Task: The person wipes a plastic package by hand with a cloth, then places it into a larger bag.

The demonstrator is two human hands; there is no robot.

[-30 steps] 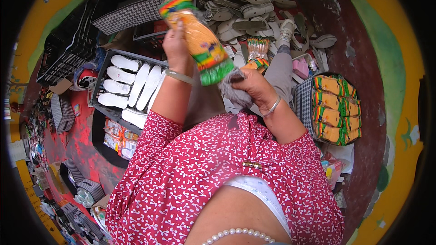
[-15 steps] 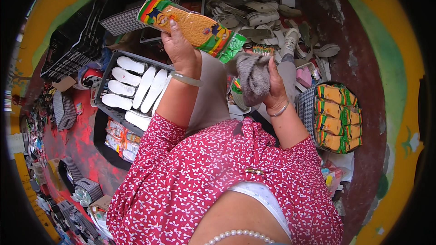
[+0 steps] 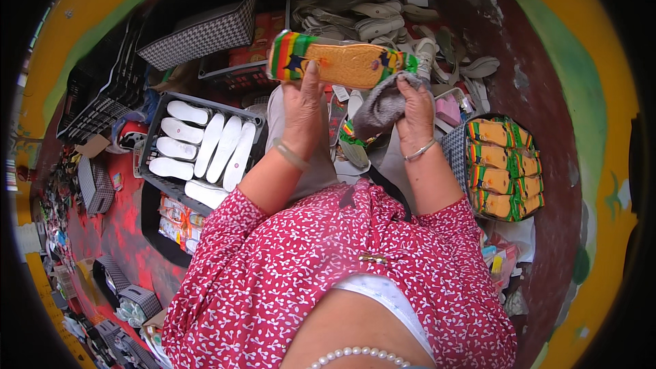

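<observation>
A pair of insoles in a clear packet (image 3: 345, 63), tan in the middle with green, red and yellow printed ends, is gripped by my left hand (image 3: 304, 113). Its thumb lies across the front and the packet is almost level. My right hand (image 3: 417, 115) is closed on a grey fuzzy cloth (image 3: 378, 111), thumb on top. The cloth sits just under the packet's right end and appears to touch it. Below the cloth, the coloured end of another packet (image 3: 350, 134) shows between my legs, mostly hidden.
On the left stands a dark crate (image 3: 154, 171) of white insoles (image 3: 217, 143). To the right, a houndstooth basket (image 3: 454, 157) holds several stacked insole packets (image 3: 493, 178). Loose grey-white insoles (image 3: 379, 26) pile up beyond my hands. A houndstooth bin (image 3: 198, 37) stands at the far left.
My left hand has brought the packet right and nearer, turning it from slanted to almost level. The cloth in my right hand has tilted up against the packet's right end.
</observation>
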